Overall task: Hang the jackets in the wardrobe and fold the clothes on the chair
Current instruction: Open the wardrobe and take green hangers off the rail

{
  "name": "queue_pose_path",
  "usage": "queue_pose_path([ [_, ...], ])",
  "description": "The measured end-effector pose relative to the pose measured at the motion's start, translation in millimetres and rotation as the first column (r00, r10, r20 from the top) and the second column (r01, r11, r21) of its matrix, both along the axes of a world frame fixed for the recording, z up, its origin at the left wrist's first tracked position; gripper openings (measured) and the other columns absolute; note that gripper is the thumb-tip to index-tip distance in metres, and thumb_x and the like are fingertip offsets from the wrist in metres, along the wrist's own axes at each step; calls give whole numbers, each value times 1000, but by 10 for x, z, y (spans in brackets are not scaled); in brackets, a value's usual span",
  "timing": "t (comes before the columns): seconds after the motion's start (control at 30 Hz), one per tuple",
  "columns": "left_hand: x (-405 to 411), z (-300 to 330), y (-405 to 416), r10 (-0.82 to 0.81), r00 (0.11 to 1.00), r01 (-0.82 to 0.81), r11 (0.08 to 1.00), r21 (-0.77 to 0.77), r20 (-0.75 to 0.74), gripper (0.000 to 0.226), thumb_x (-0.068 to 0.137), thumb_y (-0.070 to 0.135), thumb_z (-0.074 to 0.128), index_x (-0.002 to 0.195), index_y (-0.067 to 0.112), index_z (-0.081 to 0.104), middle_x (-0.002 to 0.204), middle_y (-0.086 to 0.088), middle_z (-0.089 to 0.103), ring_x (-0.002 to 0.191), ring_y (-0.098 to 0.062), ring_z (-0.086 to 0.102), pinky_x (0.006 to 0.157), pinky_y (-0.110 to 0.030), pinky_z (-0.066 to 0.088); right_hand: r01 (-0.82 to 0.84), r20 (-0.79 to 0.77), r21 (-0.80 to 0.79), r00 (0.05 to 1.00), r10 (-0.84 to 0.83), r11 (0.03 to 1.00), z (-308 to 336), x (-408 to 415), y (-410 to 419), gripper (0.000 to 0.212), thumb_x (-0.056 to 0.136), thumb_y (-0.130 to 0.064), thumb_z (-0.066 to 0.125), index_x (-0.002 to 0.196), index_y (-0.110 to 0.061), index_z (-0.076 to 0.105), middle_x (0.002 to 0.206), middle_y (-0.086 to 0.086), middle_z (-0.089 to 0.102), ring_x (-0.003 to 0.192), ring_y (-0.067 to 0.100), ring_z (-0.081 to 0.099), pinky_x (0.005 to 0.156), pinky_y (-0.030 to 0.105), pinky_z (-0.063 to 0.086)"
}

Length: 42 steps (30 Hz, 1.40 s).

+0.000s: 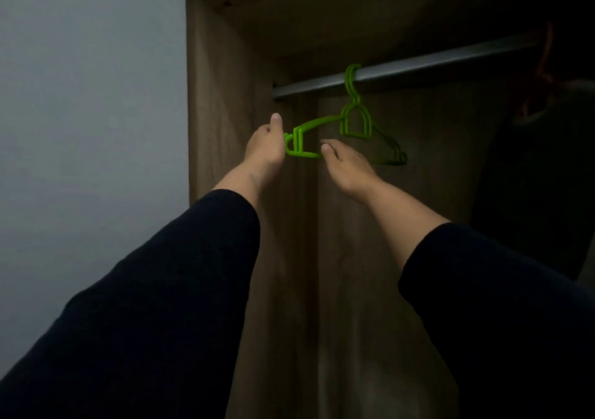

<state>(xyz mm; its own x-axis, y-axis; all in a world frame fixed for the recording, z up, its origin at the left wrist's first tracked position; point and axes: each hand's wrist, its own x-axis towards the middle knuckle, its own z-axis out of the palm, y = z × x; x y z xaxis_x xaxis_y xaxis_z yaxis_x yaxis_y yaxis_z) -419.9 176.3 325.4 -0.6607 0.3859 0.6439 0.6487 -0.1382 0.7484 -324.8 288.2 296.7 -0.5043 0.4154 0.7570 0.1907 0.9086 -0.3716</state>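
Observation:
A green plastic hanger [354,122] hangs by its hook from the metal rail [418,67] inside the wooden wardrobe [225,80]. It looks doubled, as if two hangers lie together. My left hand [265,148] is at the hanger's left end with the thumb raised; its fingers are hidden behind the hand and seem to hold that end. My right hand [349,167] pinches the hanger's bottom bar near the left end between thumb and fingertips. No jacket is on the green hanger.
A dark garment [531,177] hangs at the right side of the wardrobe under a reddish hanger [545,64]. A pale wall [90,128] stands to the left of the wardrobe's side panel. The wardrobe interior is dim.

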Motion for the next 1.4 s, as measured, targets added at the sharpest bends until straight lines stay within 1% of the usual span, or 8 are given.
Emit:
queue_pose_path([
  [0.17, -40, 37, 273, -164, 978, 172, 984, -51, 127, 39, 100, 45, 32, 96, 17, 59, 99, -5, 62, 98, -24, 59, 74, -35, 49, 83, -36, 30, 996, -82, 996, -28, -19, 97, 46, 103, -40, 21, 118, -16, 57, 128, 13, 57, 119, 32, 51, 95, 40, 41],
  [0.33, 23, 76, 460, -130, 991, 131, 982, -140, 9, 52, 102, 41, 28, 69, 22, 63, 75, 2, 57, 69, -14, 51, 70, -30, 42, 144, -53, -159, 987, -154, 977, 65, 340, 167, 72, 99, -55, 10, 105, -14, 67, 113, 16, 62, 110, 31, 56, 82, 32, 36],
  [0.47, 87, 114, 577, -28, 999, 22, 993, -114, -46, 42, 99, 42, 37, 84, 14, 64, 81, -3, 58, 76, -23, 59, 80, -40, 56, 108, -23, -338, 992, -123, 935, 207, 520, 166, 78, 89, -73, 16, 65, -15, 63, 73, 0, 55, 74, 19, 50, 81, 30, 31],
  [0.67, 99, 167, 557, 162, 966, -183, 979, -88, -202, 37, 100, 44, 32, 94, 18, 57, 91, -6, 64, 82, -26, 66, 80, -42, 55, 193, 67, -295, 981, -181, 936, 272, 345, 212, 60, 100, -43, 24, 62, -19, 64, 68, 0, 51, 67, 18, 48, 78, 28, 38],
  [0.77, 36, 190, 477, 211, 964, -225, 972, -75, -161, 38, 101, 44, 30, 91, 18, 56, 91, -7, 65, 82, -27, 66, 79, -40, 55, 210, 55, -297, 978, -203, 931, 239, 271, 202, 57, 98, -40, 25, 77, -15, 71, 69, -1, 55, 83, 26, 55, 82, 32, 45],
  [0.9, -35, 101, 407, 280, 952, -287, 957, -46, -121, 38, 102, 43, 27, 91, 19, 54, 89, -5, 63, 82, -25, 65, 78, -39, 54, 226, 23, -310, 973, -230, 924, 232, 208, 200, 60, 96, -43, 23, 117, -4, 64, 119, 17, 61, 109, 34, 57, 94, 40, 49],
  [1.17, -2, -364, 207, 322, 929, -336, 940, -51, -181, 37, 103, 38, 26, 86, 17, 52, 77, 0, 54, 71, -19, 54, 63, -32, 43, 211, -65, -353, 966, -249, 912, 98, 185, 164, 58, 100, -44, 26, 125, -4, 59, 128, 19, 57, 115, 36, 55, 91, 33, 43],
  [1.4, 275, -1079, -32, 314, 920, -345, 933, -105, -235, 34, 104, 34, 28, 83, 16, 48, 64, 8, 41, 53, -3, 35, 45, -19, 20, 26, -72, -596, 994, -86, 803, -474, 138, -24, 80, 95, -49, 45, 153, -11, 4, 156, 12, 24, 138, 34, 33, 111, 41, 29],
])
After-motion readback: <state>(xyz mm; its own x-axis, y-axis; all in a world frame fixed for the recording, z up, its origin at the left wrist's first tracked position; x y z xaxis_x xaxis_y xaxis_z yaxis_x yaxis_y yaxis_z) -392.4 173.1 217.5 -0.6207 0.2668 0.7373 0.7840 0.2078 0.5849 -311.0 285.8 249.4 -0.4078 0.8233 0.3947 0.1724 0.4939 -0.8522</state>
